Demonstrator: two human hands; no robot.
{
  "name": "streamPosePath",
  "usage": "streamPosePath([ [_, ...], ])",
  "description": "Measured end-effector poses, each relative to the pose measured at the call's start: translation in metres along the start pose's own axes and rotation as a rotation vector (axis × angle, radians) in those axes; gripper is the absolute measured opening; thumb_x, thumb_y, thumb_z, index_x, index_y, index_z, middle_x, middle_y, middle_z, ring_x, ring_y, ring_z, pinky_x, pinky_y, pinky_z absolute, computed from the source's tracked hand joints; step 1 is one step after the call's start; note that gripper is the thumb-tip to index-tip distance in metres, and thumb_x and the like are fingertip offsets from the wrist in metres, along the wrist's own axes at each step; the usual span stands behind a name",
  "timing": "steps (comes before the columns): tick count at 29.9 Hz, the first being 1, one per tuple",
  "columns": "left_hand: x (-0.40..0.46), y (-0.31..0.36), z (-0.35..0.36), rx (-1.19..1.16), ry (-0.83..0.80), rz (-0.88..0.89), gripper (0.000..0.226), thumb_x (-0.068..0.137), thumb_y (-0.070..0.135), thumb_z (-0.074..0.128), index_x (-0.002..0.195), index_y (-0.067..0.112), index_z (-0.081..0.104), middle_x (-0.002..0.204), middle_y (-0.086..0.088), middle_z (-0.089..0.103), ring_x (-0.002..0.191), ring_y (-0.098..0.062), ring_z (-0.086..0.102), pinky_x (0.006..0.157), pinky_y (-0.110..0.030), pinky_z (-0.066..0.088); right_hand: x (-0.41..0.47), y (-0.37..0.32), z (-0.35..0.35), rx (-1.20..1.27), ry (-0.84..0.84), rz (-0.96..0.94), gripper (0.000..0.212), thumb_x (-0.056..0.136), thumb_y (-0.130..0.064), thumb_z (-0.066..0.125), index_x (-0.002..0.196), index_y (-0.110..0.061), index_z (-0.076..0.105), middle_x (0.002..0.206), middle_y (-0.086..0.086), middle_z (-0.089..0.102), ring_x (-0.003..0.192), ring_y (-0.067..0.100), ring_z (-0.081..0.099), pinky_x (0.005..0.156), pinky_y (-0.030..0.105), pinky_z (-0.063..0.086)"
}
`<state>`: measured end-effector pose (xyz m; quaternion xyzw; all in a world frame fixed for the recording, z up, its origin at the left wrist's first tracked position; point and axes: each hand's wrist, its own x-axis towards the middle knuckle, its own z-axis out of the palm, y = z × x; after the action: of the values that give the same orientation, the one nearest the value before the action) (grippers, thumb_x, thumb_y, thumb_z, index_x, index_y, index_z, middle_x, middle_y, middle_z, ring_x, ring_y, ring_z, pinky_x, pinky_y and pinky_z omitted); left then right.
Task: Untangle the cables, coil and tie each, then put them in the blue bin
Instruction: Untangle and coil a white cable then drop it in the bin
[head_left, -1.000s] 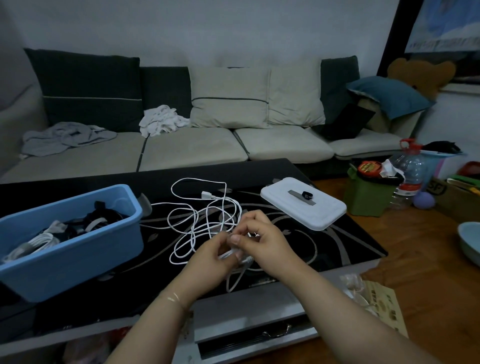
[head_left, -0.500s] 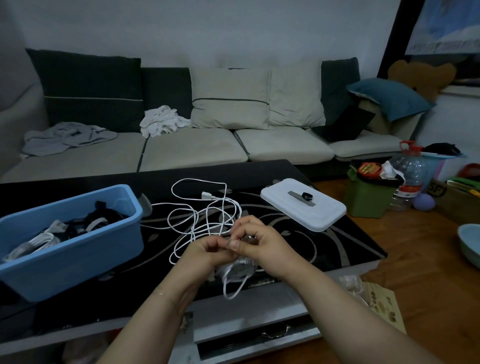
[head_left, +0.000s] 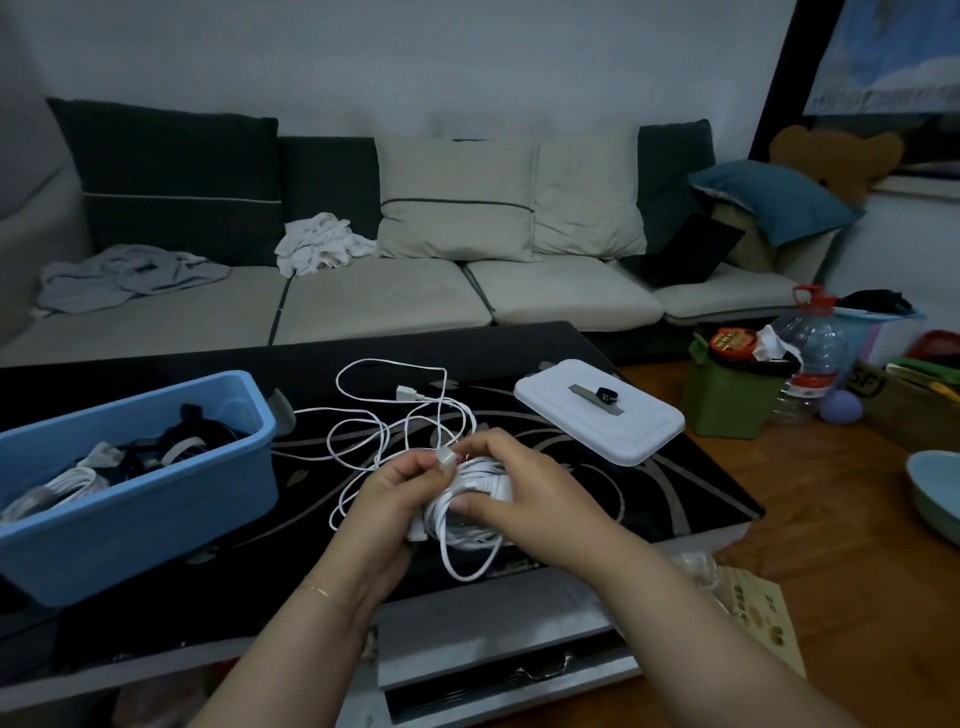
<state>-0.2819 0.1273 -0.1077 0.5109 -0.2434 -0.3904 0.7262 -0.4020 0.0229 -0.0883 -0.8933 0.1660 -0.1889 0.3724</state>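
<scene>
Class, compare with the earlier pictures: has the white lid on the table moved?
No. The white lid sits at the same spot on the black table, near its right corner, as before; only the head camera shifted slightly.

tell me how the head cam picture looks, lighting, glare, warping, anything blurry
Head view: dim and bluish with flat light and no hard shadows; the glossy black table gives only faint sheen, no strong glare; wide-angle warping bends the sofa and the picture's edges; the white cable, gripped by the left hand and right hand, is fairly sharp, while the blue bin contents are murky.
</scene>
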Motion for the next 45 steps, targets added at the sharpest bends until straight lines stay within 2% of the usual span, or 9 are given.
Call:
streamPosePath([
  [7,-0.002,0.005,0.001,0.020,-0.031,-0.019,0.018,0.073,0.017,0.065,0.086,0.005,0.067,0.078,-0.014,0.070,0.061,-0.020,0.065,0.058,-0.028,0.055,0.000,0.001,0.002,0.007,0.008,-0.006,0.032,0.085,-0.040,0.067,0.111,-0.040,0.048,0.110,-0.016,0.062,0.101,0.001,0.057,0.089,0.031,0.047],
  [13,0.000,0.013,-0.007,-0.032,-0.083,-0.221,0.024,0.076,0.012,0.063,0.096,0.004,0.075,0.096,-0.022,0.070,0.077,-0.030,0.066,0.072,-0.038,0.056,-0.002,-0.002,0.010,-0.104,0.045,-0.104,0.048,0.085,-0.041,0.066,0.121,-0.043,0.035,0.118,-0.013,0.060,0.105,0.008,0.056,0.087,0.028,0.045],
  [18,-0.003,0.019,-0.008,-0.144,-0.173,-0.271,0.021,0.082,0.010,0.057,0.089,0.008,0.077,0.092,-0.016,0.072,0.075,-0.026,0.071,0.063,-0.035,0.060,0.000,-0.003,0.012,-0.191,0.112,-0.246,0.050,0.084,-0.036,0.069,0.118,-0.045,0.033,0.121,-0.012,0.056,0.110,0.005,0.049,0.089,0.025,0.042],
  [26,-0.006,0.017,-0.020,-0.150,-0.227,-0.278,0.019,0.081,0.007,0.057,0.087,0.007,0.075,0.089,-0.016,0.070,0.072,-0.023,0.069,0.066,-0.033,0.059,0.001,0.004,0.017,-0.362,0.205,-0.524,0.042,0.085,-0.040,0.060,0.120,-0.026,0.043,0.105,0.000,0.062,0.094,0.010,0.050,0.076,0.014,0.032],
  [31,-0.007,0.017,-0.022,-0.079,-0.214,-0.285,0.022,0.078,0.007,0.061,0.097,0.002,0.071,0.089,-0.018,0.069,0.072,-0.024,0.067,0.068,-0.034,0.057,-0.002,0.013,0.020,-0.378,0.274,-0.645,0.041,0.087,-0.036,0.062,0.121,-0.019,0.044,0.108,0.001,0.060,0.096,0.014,0.053,0.080,0.023,0.041],
  [36,-0.007,0.015,-0.017,0.071,-0.096,-0.232,0.038,0.069,0.014,0.071,0.101,-0.004,0.066,0.085,-0.020,0.067,0.065,-0.024,0.062,0.064,-0.030,0.053,-0.004,0.018,0.019,-0.358,0.280,-0.633,0.034,0.089,-0.036,0.062,0.117,-0.022,0.048,0.104,0.002,0.060,0.094,0.014,0.055,0.076,0.024,0.045],
  [40,-0.013,0.013,-0.009,0.168,0.009,-0.102,0.042,0.064,0.027,0.079,0.095,0.000,0.072,0.079,-0.017,0.069,0.062,-0.023,0.058,0.054,-0.025,0.043,-0.005,0.015,0.018,-0.279,0.263,-0.514,0.034,0.086,-0.039,0.064,0.112,-0.025,0.048,0.100,-0.002,0.060,0.089,0.009,0.055,0.073,0.015,0.040],
  [42,-0.016,0.013,-0.005,0.259,0.051,0.012,0.035,0.069,0.031,0.075,0.091,0.004,0.073,0.070,-0.011,0.068,0.055,-0.018,0.053,0.045,-0.020,0.034,-0.005,0.011,0.016,-0.214,0.251,-0.426,0.038,0.082,-0.043,0.064,0.111,-0.028,0.045,0.099,-0.004,0.062,0.088,0.005,0.054,0.072,0.013,0.038],
  [45,-0.017,0.014,0.000,0.372,0.077,0.124,0.012,0.087,0.016,0.066,0.087,0.005,0.072,0.058,0.002,0.066,0.043,-0.001,0.052,0.040,-0.012,0.035,-0.006,0.007,0.013,-0.168,0.188,-0.303,0.046,0.080,-0.044,0.070,0.111,-0.037,0.037,0.105,-0.005,0.062,0.090,0.011,0.059,0.072,0.025,0.047],
])
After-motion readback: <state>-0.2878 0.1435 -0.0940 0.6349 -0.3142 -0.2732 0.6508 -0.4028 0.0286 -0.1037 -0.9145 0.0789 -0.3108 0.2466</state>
